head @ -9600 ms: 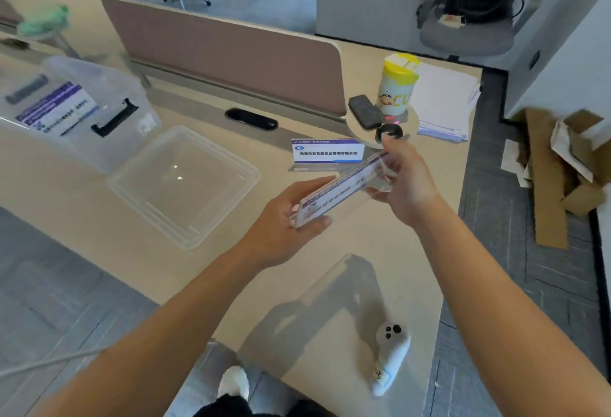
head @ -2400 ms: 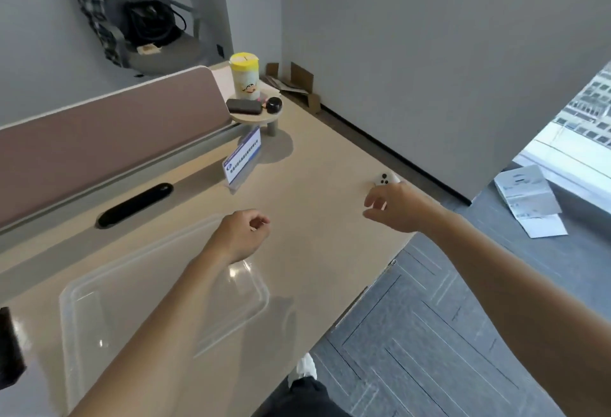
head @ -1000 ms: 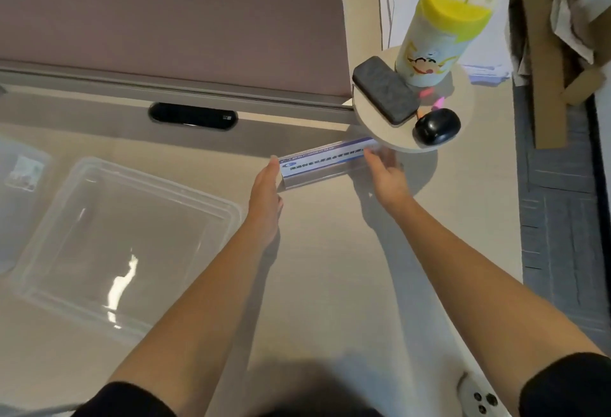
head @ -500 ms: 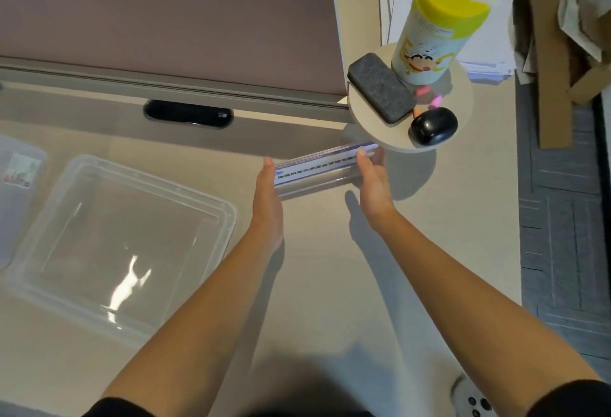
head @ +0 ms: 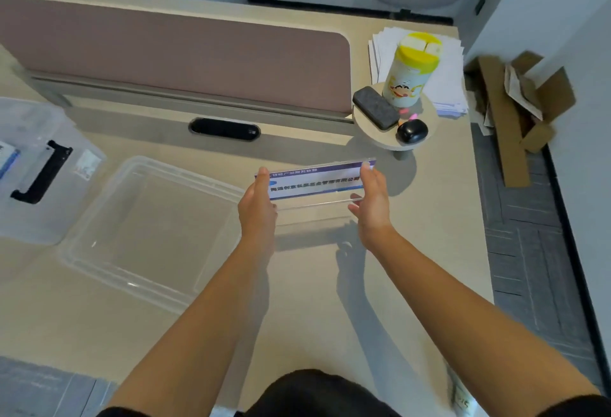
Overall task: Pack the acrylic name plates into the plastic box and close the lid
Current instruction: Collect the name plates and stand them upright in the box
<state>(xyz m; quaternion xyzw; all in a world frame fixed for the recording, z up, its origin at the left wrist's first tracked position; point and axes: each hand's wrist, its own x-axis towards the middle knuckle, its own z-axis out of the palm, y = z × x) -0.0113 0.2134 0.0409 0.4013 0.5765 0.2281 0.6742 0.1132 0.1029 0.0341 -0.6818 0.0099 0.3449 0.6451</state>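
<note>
An acrylic name plate (head: pixel 314 183) with a blue and white printed card hangs above the desk, held at its two ends. My left hand (head: pixel 259 210) grips its left end and my right hand (head: pixel 372 205) grips its right end. The clear plastic lid (head: pixel 148 224) lies flat on the desk just left of my left hand. The clear plastic box (head: pixel 36 165) with a black handle stands at the far left, partly cut off by the frame edge; a blue-edged plate shows inside it.
A brown desk divider (head: pixel 172 52) runs along the back. A small round stand (head: pixel 395 138) at the right carries a yellow-lidded canister (head: pixel 411 71), a grey eraser (head: pixel 375 107) and a black object. Papers (head: pixel 446 86) lie behind it, cardboard (head: pixel 515 102) on the floor.
Both hands have lifted the name plate off the desk near the round stand and drawn it toward me, tilting its printed face up. The view has pulled back.
</note>
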